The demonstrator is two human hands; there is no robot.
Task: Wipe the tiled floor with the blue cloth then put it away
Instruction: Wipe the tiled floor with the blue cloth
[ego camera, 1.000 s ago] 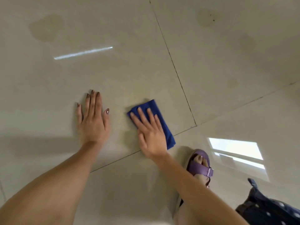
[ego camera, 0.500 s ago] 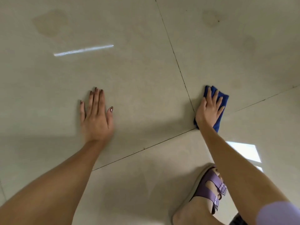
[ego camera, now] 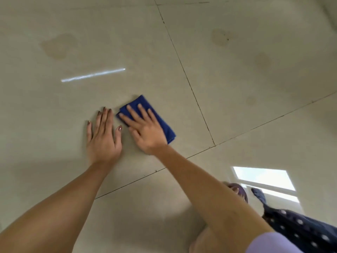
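A folded blue cloth (ego camera: 165,125) lies flat on the beige tiled floor (ego camera: 237,110). My right hand (ego camera: 145,128) presses down on the cloth with fingers spread, covering its near half. My left hand (ego camera: 103,137) rests palm down on the bare tile just left of the cloth, fingers together, almost touching the cloth's left corner. It holds nothing.
Dark grout lines (ego camera: 193,92) cross just right of the cloth. Faint stains mark the tiles at the far left (ego camera: 56,45) and far right (ego camera: 219,36). My foot in a purple sandal (ego camera: 238,190) and dark dotted clothing (ego camera: 300,229) sit at the lower right.
My right hand slid the cloth from right of the grout line back to the left, beside my left hand. The left hand stayed planted on the tile.
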